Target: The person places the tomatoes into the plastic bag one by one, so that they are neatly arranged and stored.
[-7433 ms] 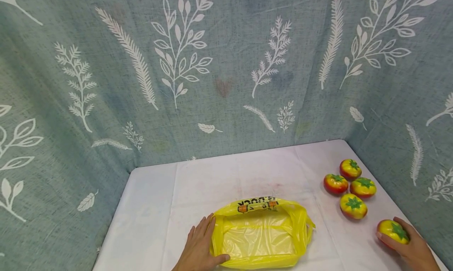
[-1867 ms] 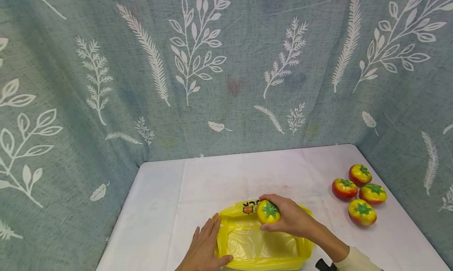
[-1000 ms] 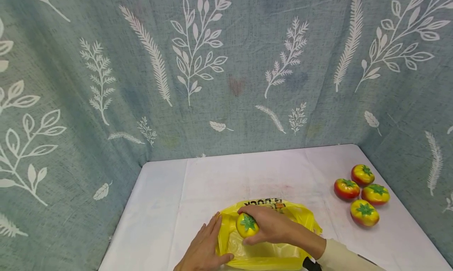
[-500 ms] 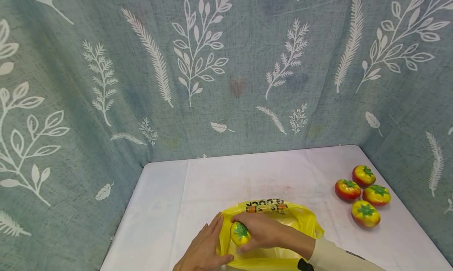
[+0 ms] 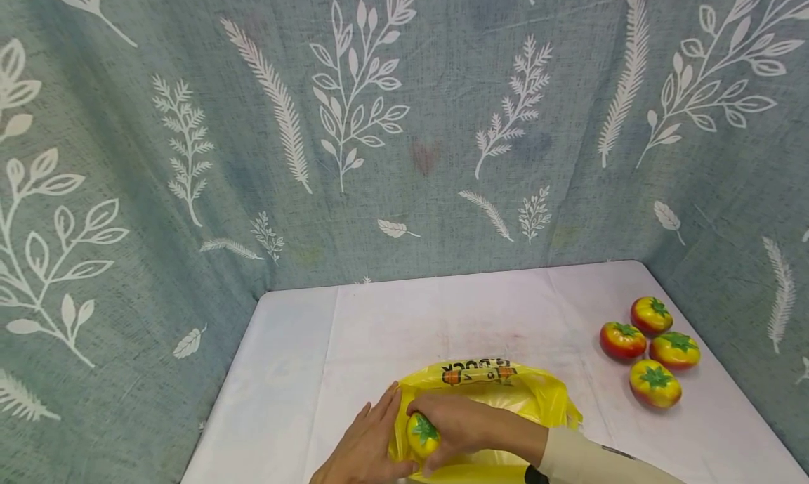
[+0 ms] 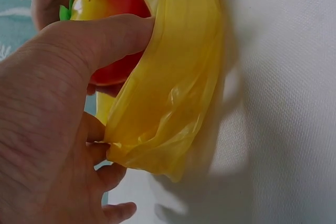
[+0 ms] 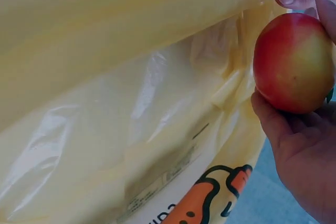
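An open yellow plastic bag (image 5: 556, 400) with a printed far side lies at the near middle of the table. Along its left side rests my left hand (image 5: 363, 438), fingers straight against the outside and thumb at the near rim. My right hand (image 5: 451, 421) reaches in over the opening and grips a toy persimmon (image 5: 422, 435), yellow and red with a green leafy top. It is at the bag's left end, close beside my left thumb. In the left wrist view the held toy persimmon (image 6: 123, 1) shows behind the thumb; the right wrist view shows it against the bag (image 7: 131, 103).
Several more toy persimmons (image 5: 655, 384) lie grouped at the right side of the white-covered table (image 5: 379, 322). Grey-green curtains (image 5: 379, 119) with white leaf patterns stand along the back and both sides.
My right hand has carried the toy persimmon from the table's right side into the bag's opening, then leftward and lower to its left end. My left hand stays at the bag's left side.
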{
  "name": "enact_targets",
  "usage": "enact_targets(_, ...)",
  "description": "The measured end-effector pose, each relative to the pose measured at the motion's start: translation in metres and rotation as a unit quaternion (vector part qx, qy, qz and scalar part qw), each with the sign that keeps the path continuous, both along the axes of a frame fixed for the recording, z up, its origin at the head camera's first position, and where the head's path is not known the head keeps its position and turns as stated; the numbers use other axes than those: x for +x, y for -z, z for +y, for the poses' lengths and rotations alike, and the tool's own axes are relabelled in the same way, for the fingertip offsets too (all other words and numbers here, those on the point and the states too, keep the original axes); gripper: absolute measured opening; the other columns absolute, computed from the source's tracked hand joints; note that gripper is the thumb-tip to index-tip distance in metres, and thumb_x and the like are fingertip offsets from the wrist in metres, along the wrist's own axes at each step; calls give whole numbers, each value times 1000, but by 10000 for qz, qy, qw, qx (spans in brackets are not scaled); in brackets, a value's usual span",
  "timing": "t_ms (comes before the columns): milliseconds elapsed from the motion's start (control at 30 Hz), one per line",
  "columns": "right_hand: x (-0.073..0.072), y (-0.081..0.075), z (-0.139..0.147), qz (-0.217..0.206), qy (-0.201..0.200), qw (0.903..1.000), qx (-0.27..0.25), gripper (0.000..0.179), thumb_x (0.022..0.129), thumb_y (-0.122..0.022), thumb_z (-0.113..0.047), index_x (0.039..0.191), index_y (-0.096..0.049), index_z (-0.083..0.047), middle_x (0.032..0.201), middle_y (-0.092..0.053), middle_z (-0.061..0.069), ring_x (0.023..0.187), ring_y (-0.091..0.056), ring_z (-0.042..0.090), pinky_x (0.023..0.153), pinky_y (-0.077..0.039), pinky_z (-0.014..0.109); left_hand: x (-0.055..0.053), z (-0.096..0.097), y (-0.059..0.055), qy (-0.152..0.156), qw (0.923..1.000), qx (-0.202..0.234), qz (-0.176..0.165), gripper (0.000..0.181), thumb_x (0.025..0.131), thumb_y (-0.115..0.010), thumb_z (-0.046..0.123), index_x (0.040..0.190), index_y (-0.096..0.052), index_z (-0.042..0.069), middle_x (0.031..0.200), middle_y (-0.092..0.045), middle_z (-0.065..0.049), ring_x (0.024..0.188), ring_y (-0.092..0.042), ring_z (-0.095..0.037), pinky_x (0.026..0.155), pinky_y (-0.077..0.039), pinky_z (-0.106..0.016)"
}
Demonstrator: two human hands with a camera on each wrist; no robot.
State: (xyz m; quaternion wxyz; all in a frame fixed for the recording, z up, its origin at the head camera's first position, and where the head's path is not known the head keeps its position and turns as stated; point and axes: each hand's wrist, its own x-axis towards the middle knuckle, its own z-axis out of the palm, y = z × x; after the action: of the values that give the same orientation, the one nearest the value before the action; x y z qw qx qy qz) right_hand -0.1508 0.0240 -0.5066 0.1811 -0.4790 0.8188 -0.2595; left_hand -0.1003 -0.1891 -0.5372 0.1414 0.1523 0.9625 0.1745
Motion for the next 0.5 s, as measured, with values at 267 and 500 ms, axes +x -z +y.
enact_targets(267,2,2,-8,167,-183,9996,98,80,65,-73,-59,127,-46,-17,109,-52,-15,91,-49,-5,78,-45,16,1,1,-2,143,9998,-31,-127,110,67,-50,78,149,-14,15,154,-11,0,135,-25,-18,106,-20,-54)
enact_targets(500,3,3,-12,164,-286,9994,121,79,66,-73,-58,129,-44,-20,112,-51,-17,94,-49,-6,80,-44,16,3,-1,-5,360,9993,-26,-21,110,69,-51,77,149,-13,12,154,-9,-1,136,-23,-17,107,-21,-52)
